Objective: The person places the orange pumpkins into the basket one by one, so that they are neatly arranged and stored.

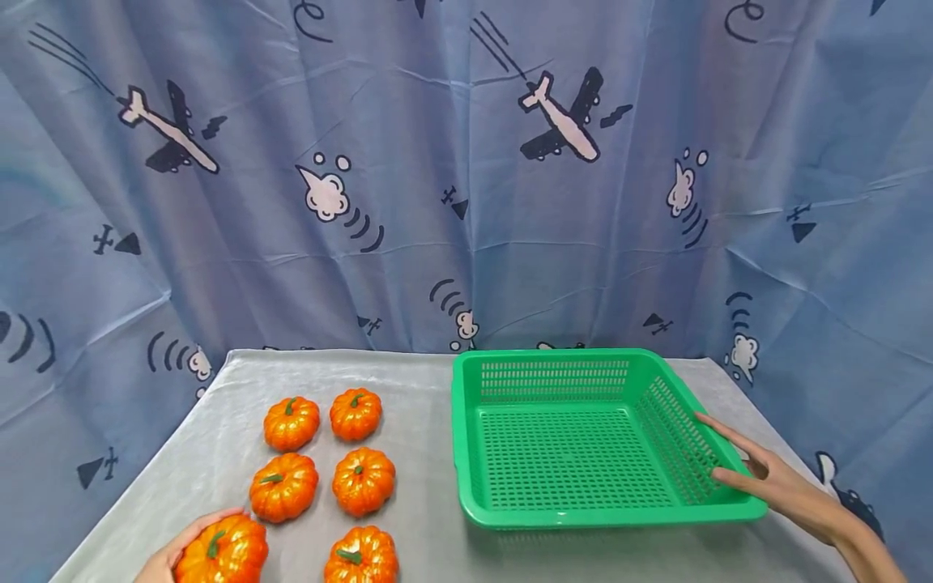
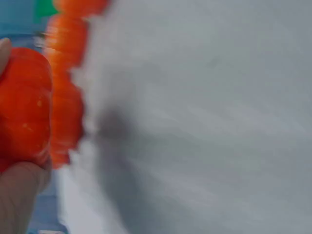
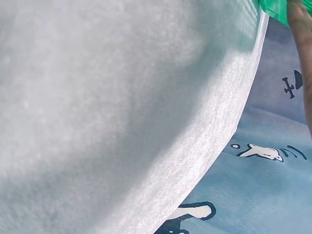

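My left hand point(image 1: 164, 559) grips a small orange pumpkin point(image 1: 224, 552) with a green stem at the lower left of the head view. The left wrist view shows that pumpkin point(image 2: 23, 107) between thumb and fingers, partly cut off by the frame edge. My right hand point(image 1: 790, 490) holds the right rim of a green plastic basket point(image 1: 612, 517), its thumb and a finger reaching over the edge. Nothing lies inside the basket. In the right wrist view only part of the right hand point(image 3: 303, 53) shows, against a corner of the basket point(image 3: 277, 9).
Several more orange pumpkins stand left of the basket in two rough columns, among them a back one point(image 1: 355, 414), a middle one point(image 1: 284, 487) and a front one point(image 1: 362, 557). A pale cloth point(image 1: 430, 453) covers the table. A blue patterned curtain point(image 1: 408, 162) hangs behind.
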Motion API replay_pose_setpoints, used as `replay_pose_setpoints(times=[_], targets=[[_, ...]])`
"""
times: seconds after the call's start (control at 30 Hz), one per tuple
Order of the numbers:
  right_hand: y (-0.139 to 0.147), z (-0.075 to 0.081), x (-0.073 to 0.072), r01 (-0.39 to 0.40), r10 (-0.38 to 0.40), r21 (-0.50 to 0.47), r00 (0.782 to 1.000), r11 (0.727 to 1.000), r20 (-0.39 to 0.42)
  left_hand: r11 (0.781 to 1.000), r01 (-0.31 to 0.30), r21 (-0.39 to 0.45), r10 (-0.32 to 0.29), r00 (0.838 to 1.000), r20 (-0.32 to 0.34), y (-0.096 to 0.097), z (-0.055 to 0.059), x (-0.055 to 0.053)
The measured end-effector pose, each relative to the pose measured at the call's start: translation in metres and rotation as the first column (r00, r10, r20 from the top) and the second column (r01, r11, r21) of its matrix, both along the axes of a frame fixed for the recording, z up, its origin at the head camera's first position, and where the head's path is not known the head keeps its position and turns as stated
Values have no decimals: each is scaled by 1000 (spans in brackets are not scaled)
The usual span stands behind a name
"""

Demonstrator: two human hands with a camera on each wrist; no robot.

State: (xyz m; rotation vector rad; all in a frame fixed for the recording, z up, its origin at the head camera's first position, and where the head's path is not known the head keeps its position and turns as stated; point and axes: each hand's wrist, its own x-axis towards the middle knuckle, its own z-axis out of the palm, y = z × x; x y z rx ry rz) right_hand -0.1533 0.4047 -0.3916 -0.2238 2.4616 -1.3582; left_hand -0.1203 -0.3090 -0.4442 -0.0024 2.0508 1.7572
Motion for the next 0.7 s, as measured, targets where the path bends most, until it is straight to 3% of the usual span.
replay_pose_setpoints(times=[0.07, 0.13, 0.2, 0.27, 0.3, 0.43, 0.47, 0.6, 0.7], targets=[[1, 0, 0, -3, 3, 2, 1000, 1000, 6, 987, -87, -135, 84, 996, -23, 5, 14, 2], [1, 0, -1, -3, 3, 2, 1000, 1000, 13, 951, -134, -279, 103, 987, -125, 11, 27, 3], [2, 0, -2, -6, 6, 0, 1000, 1000, 13, 918, -177, -355, 98, 968, -230, 17, 38, 6], [3, 0, -2, -1, 1, -3, 1000, 1000, 23, 908, -192, -372, 39, 924, -380, 21, 47, 6], [3, -1, -2, -1, 1, -4, 1000, 1000, 22, 912, -191, -363, 7, 892, -452, 24, 52, 6], [4, -1, -2, 3, -3, -4, 1000, 1000, 15, 950, -148, -273, -46, 804, -594, 36, 72, 2], [4, -1, -2, 5, -5, -2, 1000, 1000, 11, 959, -130, -253, -51, 795, -605, 40, 78, 1], [2, -1, -2, 13, -13, 6, 1000, 1000, 8, 965, -110, -239, -61, 791, -609, 53, 102, -3], [1, -1, -3, 15, -15, 11, 1000, 1000, 8, 966, -93, -243, -73, 800, -596, 62, 116, -6]])
